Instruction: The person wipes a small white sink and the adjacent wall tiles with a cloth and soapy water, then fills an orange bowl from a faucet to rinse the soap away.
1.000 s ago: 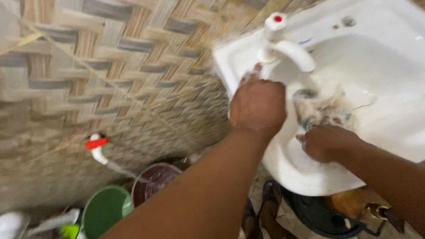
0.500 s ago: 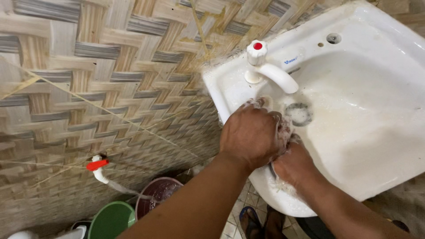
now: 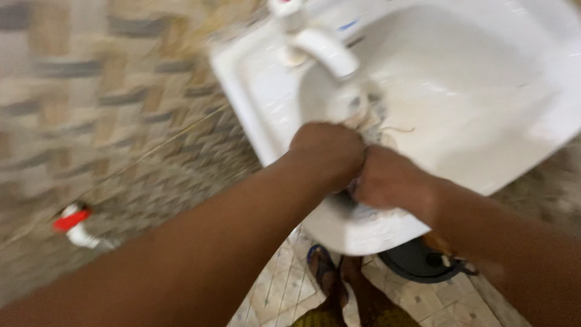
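Evidently both fists, left hand (image 3: 327, 154) and right hand (image 3: 390, 178), are clenched together on a limp, wet, stringy wad (image 3: 370, 124) over the white basin (image 3: 484, 103), likely light, slippery, best gripped bunched.

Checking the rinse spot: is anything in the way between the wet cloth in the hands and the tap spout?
Nothing visible. Both hands, left hand and right hand, wring the cloth just below the tap spout, open basin between.
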